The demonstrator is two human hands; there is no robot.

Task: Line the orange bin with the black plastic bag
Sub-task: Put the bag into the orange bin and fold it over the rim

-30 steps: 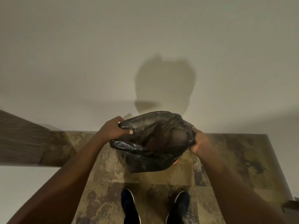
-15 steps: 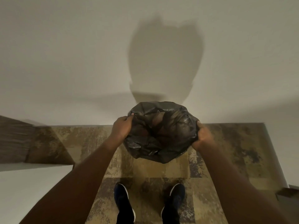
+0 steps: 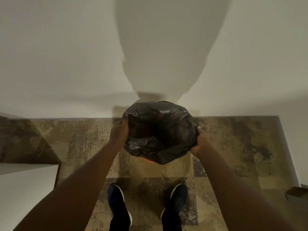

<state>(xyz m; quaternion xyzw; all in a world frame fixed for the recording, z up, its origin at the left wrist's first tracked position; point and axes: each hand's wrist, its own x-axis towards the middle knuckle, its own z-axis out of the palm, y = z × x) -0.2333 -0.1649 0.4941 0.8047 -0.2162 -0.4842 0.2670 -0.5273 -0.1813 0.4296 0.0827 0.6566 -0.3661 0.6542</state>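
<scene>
The black plastic bag (image 3: pixel 160 130) is spread open, its mouth facing up, over the orange bin (image 3: pixel 147 160). Only a thin orange sliver of the bin shows under the bag's near edge; the rest is hidden. My left hand (image 3: pixel 119 132) grips the bag's left rim, fingers curled over the edge. My right hand (image 3: pixel 200 141) holds the right rim from outside. The bag's inside is dark and crumpled.
The bin stands on patterned brown carpet (image 3: pixel 233 147) close to a pale wall (image 3: pixel 66 64). My two dark shoes (image 3: pixel 116 202) stand just behind it. A white surface (image 3: pixel 25 185) lies at lower left; a dark object (image 3: pixel 296 192) sits at the right edge.
Both hands have lowered the bag and pulled its mouth wider. The view has tilted further down, and the shadow on the wall has grown.
</scene>
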